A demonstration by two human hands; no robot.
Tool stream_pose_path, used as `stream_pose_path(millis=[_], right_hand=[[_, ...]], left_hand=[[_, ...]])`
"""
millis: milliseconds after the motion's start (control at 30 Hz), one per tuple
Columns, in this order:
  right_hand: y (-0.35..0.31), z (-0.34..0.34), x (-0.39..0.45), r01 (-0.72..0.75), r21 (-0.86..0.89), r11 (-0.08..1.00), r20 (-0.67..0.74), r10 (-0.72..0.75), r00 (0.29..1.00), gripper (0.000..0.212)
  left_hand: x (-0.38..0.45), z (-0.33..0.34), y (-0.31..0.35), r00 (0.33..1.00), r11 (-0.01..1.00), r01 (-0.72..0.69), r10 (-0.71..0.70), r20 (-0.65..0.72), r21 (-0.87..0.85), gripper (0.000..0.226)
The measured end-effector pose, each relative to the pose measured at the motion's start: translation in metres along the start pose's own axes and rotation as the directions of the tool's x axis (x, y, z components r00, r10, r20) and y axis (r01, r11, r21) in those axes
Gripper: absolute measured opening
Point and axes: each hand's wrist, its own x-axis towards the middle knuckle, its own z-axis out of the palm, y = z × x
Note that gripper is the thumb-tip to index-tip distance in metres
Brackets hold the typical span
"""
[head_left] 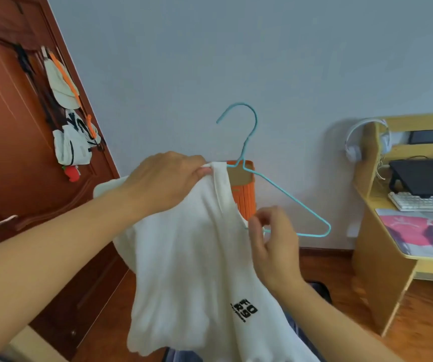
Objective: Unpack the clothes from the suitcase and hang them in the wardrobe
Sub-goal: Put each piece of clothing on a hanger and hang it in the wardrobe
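1. Step in hand, as I judge it: threading the white T-shirt (pixel 197 257) onto the blue wire hanger (pixel 285 194). Hanging in the wardrobe is not yet done; neither wardrobe nor suitcase can be made out in view.
2. Landmark = hanger. Its hook points up, against the grey wall (pixel 236 48). The shirt covers the hanger's left shoulder and hangs down below it; the right shoulder and part of the bottom bar are bare.
3. Left hand (pixel 165 181): just left of the hanger neck, fingers curled, pinching the shirt's shoulder or collar edge at the top. Whether it also grips the wire underneath is hidden by fabric.
4. Right hand (pixel 272 246): below the hanger neck, at the bottom bar. Thumb and forefinger look pinched at the neckline edge where it meets the bar, other fingers loosely curled. Cannot tell if it pinches cloth, wire or both.
5. Next move likely calls for pulling the neckline over the bare right shoulder while the left hand keeps the covered side from slipping off.
6. Behind the hanger: an orange bin-like object (pixel 244 189). Well right of it: a desk (pixel 382 231). Far left: a wooden door (pixel 14 152).
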Motion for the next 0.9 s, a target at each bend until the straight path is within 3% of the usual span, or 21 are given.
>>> stream_pose_path(millis=[67, 133, 200, 300, 367, 433, 500, 600, 733, 800, 900], right_hand=[[0.024, 0.016, -0.025, -0.037, -0.013, 0.999, 0.318, 0.039, 0.947, 0.04], [0.052, 0.027, -0.024, -0.063, -0.069, 0.996, 0.476, 0.088, 0.875, 0.054], [0.068, 0.024, -0.016, -0.036, -0.129, 0.991, 0.533, 0.1, 0.84, 0.042], [0.093, -0.002, -0.012, 0.254, -0.232, 0.939, 0.667, -0.037, 0.744, 0.028], [0.11, -0.026, 0.002, 0.507, -0.305, 0.806, 0.69, -0.18, 0.701, 0.043], [0.115, -0.041, 0.03, 0.653, -0.351, 0.671, 0.694, -0.282, 0.662, 0.055], [0.105, -0.048, 0.053, 0.73, -0.312, 0.608, 0.703, -0.369, 0.608, 0.051], [0.088, -0.053, 0.072, 0.808, -0.239, 0.539, 0.714, -0.467, 0.523, 0.043], [0.082, -0.056, 0.09, 0.883, -0.208, 0.42, 0.696, -0.57, 0.435, 0.041], [0.08, -0.053, 0.101, 0.883, -0.238, 0.405, 0.664, -0.595, 0.452, 0.038], [0.057, -0.032, 0.106, 0.756, -0.279, 0.592, 0.475, -0.599, 0.644, 0.026]], left_hand=[[-0.003, -0.003, -0.003, 0.999, 0.999, -0.028, 0.027, -0.028, -0.025, 0.06], [-0.008, 0.0, -0.006, 0.998, 0.999, -0.041, 0.04, -0.053, -0.026, 0.058], [-0.014, 0.003, -0.021, 0.997, 0.998, 0.028, -0.032, -0.075, -0.057, 0.055], [-0.034, 0.003, -0.064, 0.994, 0.997, 0.071, -0.074, -0.083, -0.043, 0.058], [-0.059, 0.012, -0.088, 0.996, 0.998, 0.058, -0.057, -0.065, 0.013, 0.069], [-0.082, 0.027, -0.099, 0.995, 0.998, 0.03, -0.025, -0.093, 0.052, 0.07], [-0.094, 0.039, -0.106, 0.989, 0.998, 0.006, 0.004, -0.15, 0.066, 0.058], [-0.098, 0.041, -0.113, 0.973, 0.976, -0.004, 0.055, -0.226, 0.219, 0.033], [-0.108, 0.037, -0.124, 0.976, 0.916, -0.094, 0.163, -0.147, 0.39, 0.031], [-0.108, 0.04, -0.119, 0.977, 0.91, -0.126, 0.182, -0.107, 0.394, 0.033], [-0.096, 0.048, -0.102, 0.993, 0.949, -0.07, 0.096, -0.068, 0.306, 0.048]])
